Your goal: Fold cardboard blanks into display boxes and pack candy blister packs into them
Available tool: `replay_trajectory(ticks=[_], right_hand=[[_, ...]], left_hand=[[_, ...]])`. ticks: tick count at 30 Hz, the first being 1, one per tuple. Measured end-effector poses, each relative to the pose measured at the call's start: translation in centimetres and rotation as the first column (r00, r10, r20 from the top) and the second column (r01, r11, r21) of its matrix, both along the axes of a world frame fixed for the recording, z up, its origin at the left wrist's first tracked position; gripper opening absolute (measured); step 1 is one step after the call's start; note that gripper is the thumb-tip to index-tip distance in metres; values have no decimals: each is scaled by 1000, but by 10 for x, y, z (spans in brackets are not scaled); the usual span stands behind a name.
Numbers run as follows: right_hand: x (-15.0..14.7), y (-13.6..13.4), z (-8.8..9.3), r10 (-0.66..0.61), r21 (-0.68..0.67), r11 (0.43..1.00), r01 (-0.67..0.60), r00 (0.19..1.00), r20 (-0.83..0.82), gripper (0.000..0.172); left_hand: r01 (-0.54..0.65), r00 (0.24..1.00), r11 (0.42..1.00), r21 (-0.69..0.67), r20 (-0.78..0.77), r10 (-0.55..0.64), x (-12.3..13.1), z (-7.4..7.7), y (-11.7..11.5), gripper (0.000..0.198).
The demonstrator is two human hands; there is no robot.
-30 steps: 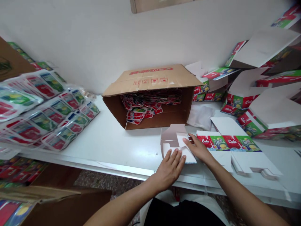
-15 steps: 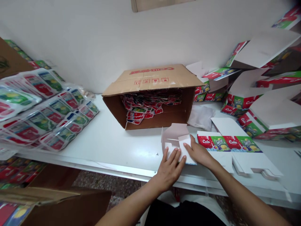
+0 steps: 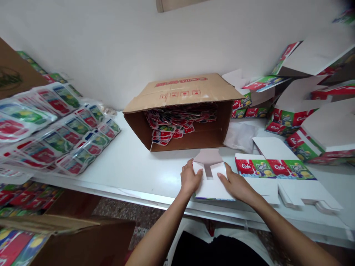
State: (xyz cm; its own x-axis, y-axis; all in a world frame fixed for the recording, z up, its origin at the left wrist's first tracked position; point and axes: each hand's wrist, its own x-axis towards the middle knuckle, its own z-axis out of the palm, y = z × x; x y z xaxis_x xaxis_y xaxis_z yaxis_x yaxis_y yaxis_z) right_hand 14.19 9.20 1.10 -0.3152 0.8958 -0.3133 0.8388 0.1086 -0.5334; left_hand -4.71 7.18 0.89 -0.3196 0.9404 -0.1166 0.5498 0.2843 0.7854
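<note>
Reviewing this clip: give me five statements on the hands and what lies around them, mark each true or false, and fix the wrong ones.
1. The left hand and the right hand are both on the small carton. True.
2. The brown cardboard box sits on the white table. True.
3. Nothing is inside the brown cardboard box. False: printed packets are in it.
4. The flat printed cartons lie left of the small carton. False: they lie to its right.
5. A translucent bag lies just right of the brown cardboard box. True.
</note>
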Motion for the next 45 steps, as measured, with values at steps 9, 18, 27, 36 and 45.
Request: replay_trajectory(ticks=[9, 18, 27, 36, 45], right_hand=[[36, 44, 3, -349, -247, 931, 268, 854, -386, 82], [6, 59, 29, 260, -37, 960, -279, 930, -261, 65], [-10, 28, 15, 299, 250, 904, -348, 930, 214, 60], [-17, 23, 16, 282, 296, 871, -393, 892, 354, 59], [-10, 23, 14, 270, 219, 927, -305, 947, 176, 68]], left_hand=[[148, 949, 986, -77, -270, -164, 9, 7, -9, 64], [211, 960, 967, 142, 155, -232, -3, -17, -21, 73], [232, 913, 957, 174, 301, -276, 5, -11, -61, 101], [181, 916, 966, 183, 326, -234, 5, -18, -62, 103], [86, 917, 976, 202, 367, -157, 7, -31, -68, 90]])
